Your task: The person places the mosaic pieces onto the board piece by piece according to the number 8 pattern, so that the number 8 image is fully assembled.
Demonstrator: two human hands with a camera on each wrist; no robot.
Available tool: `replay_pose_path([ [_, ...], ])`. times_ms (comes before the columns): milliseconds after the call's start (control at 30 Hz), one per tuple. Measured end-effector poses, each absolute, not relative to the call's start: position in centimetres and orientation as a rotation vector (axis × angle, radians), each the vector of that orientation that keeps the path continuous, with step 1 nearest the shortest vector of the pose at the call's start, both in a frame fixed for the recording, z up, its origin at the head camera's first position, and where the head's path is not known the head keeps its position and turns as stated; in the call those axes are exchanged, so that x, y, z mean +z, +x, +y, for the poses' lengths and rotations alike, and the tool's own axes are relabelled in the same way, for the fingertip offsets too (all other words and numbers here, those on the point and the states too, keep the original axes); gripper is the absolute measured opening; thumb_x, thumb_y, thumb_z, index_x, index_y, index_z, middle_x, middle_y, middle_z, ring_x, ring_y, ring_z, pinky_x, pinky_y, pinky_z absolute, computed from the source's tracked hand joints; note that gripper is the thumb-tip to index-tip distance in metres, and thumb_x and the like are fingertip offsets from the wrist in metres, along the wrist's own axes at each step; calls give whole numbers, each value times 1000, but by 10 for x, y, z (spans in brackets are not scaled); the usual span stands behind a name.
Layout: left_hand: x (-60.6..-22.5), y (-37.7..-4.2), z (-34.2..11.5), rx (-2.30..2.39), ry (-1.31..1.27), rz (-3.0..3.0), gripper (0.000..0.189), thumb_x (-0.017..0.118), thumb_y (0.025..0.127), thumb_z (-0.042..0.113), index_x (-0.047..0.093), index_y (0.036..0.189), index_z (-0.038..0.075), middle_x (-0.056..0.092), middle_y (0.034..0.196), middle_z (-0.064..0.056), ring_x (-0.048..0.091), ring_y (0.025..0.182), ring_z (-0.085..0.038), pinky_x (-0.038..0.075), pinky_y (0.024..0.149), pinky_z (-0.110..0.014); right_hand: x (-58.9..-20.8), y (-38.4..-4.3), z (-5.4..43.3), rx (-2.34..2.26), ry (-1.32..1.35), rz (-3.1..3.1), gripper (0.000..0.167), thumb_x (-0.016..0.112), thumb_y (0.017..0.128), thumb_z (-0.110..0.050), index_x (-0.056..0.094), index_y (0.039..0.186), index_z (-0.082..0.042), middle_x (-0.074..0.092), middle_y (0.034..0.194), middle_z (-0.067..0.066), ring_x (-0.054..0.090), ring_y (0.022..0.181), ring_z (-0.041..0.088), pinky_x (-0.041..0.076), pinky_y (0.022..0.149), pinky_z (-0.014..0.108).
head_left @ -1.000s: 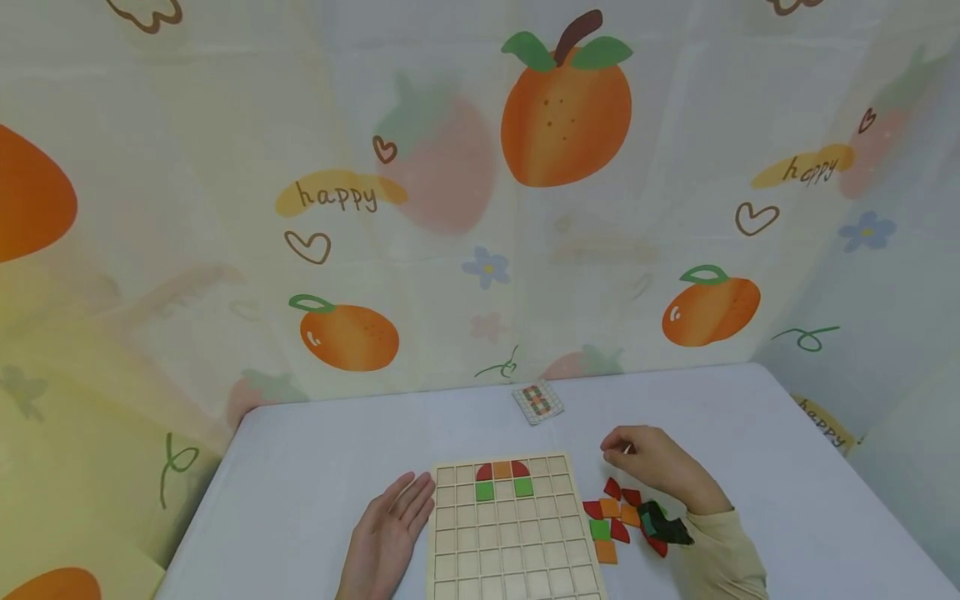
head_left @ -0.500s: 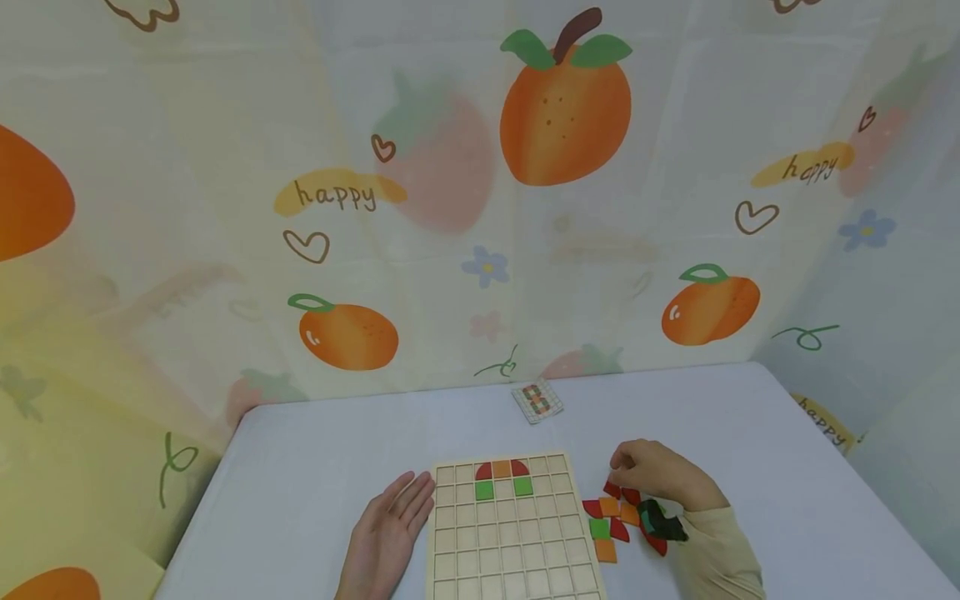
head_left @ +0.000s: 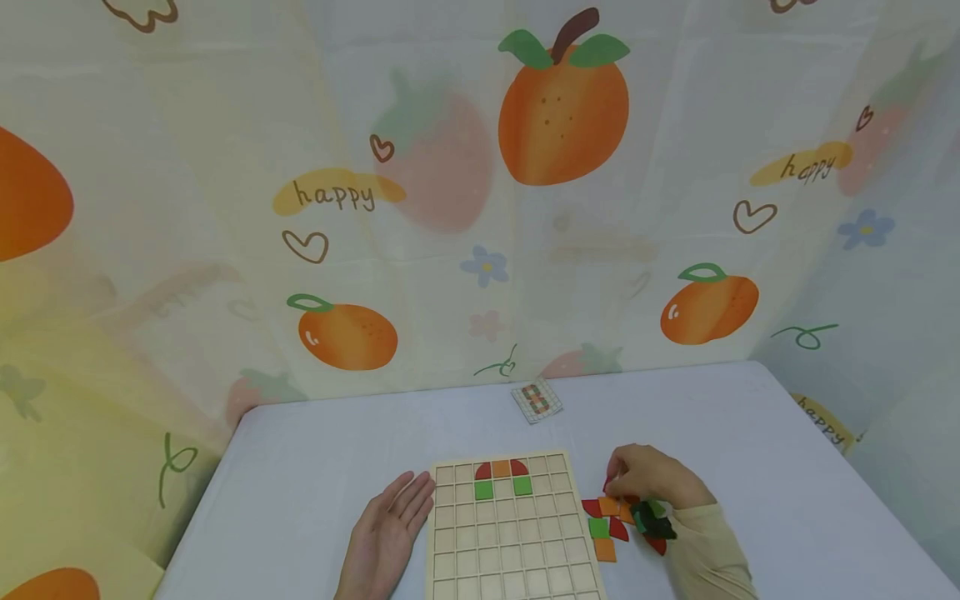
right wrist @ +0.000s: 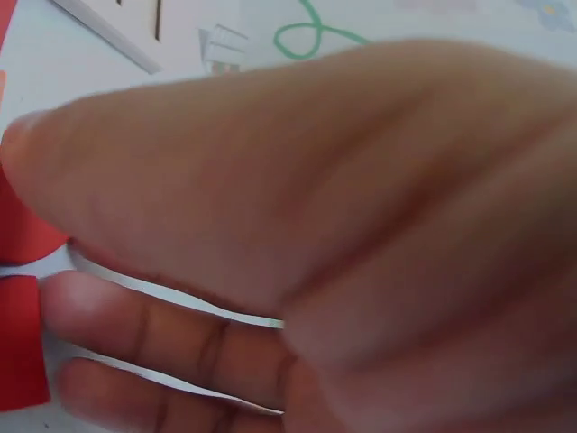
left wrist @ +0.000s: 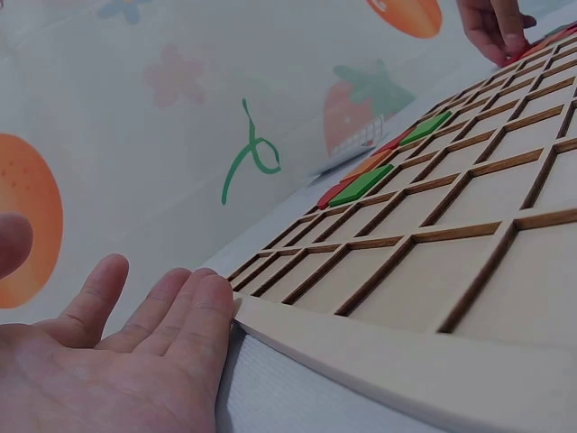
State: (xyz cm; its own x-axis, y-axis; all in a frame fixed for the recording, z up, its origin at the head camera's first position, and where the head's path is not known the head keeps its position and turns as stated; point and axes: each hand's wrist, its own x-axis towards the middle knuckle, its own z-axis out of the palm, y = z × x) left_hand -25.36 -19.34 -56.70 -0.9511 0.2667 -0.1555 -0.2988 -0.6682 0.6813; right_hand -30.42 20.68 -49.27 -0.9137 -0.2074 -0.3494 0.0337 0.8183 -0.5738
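Observation:
My left hand (head_left: pixel 386 533) lies palm up with straight fingers, their tips touching the left edge of a wooden grid board (head_left: pixel 510 542). At the board's far end sit two red quarter-circle tiles, an orange square tile (head_left: pixel 501 468) between them, and two green square tiles (head_left: pixel 484 490). Right of the board, my right hand (head_left: pixel 656 475) pinches a red quarter-circle tile (head_left: pixel 606 483) at the edge of a loose pile. In the right wrist view the thumb covers part of a red tile (right wrist: pixel 27 225); the other fingers are curled.
Loose tiles lie along the board's right side, among them an orange square (head_left: pixel 604 550), a green square (head_left: pixel 598 527) and red pieces. A dark object (head_left: pixel 654 521) of unclear kind shows by the right wrist. Behind the board lies a small pattern card (head_left: pixel 537 400).
My right hand has come down from above the table onto the red tile at the pile's far side, its fingers closing on it. The left hand and the board stay put.

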Motion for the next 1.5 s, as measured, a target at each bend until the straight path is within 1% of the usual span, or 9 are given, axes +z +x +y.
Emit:
replay_pose_path([
  [267,-566,-254,-192,2615,-101,1074,62,22,113,37,4,162,5,6,170,-21,38,150,-20,34,125,-28,-498,-306,202,-771,-72,2616,18,78,82,-10,61,85,-10,56,75,2,52,72,18,41,59,27],
  [500,-566,-254,-193,2617,-102,1074,61,22,113,37,4,162,5,6,170,-21,37,150,-20,33,126,-28,-496,-306,199,-831,-141,2600,21,77,82,-6,57,87,-10,55,72,3,52,68,18,41,57,27],
  [700,-566,-254,-191,2615,-122,1086,61,23,113,37,5,162,5,9,170,-21,39,149,-19,34,125,-28,-493,-309,201,-991,-351,2578,13,67,92,-5,65,106,-4,59,77,2,51,62,14,43,53,23],
  [800,-567,-254,-191,2615,-129,1091,61,23,113,37,6,162,5,9,169,-20,37,151,-21,34,125,-28,-489,-311,199,-1020,-455,2622,15,63,96,-8,70,108,-6,63,84,-2,51,70,12,46,58,20],
  [933,-567,-255,-192,2615,-126,1096,61,24,113,37,6,162,5,9,169,-21,34,152,-22,35,125,-28,-484,-310,192,-1075,-476,2642,10,66,96,-11,71,104,-9,70,91,-2,56,78,13,50,66,20],
  [1167,-566,-254,-192,2617,-111,1102,62,23,113,37,5,162,4,9,169,-21,30,154,-25,33,126,-29,-478,-310,181,-1169,-457,2649,10,67,98,-17,71,105,-11,74,95,7,62,81,20,54,70,21],
  [1267,-565,-254,-192,2616,-106,1101,62,23,113,37,4,162,4,8,169,-21,28,154,-25,33,126,-29,-478,-310,177,-1236,-436,2619,13,66,99,-18,70,107,-9,76,96,10,66,83,23,54,74,26],
  [1367,-565,-254,-192,2615,-105,1103,62,23,113,37,4,162,4,8,169,-21,29,154,-25,33,126,-29,-478,-311,173,-1304,-422,2576,15,66,99,-21,68,107,-7,77,97,11,68,86,22,54,79,29],
  [1500,-565,-254,-192,2613,-102,1105,62,23,113,37,4,162,4,8,169,-21,33,152,-23,33,125,-29,-480,-311,168,-1341,-436,2555,16,68,98,-25,68,103,-9,76,96,10,66,88,19,54,78,29],
])
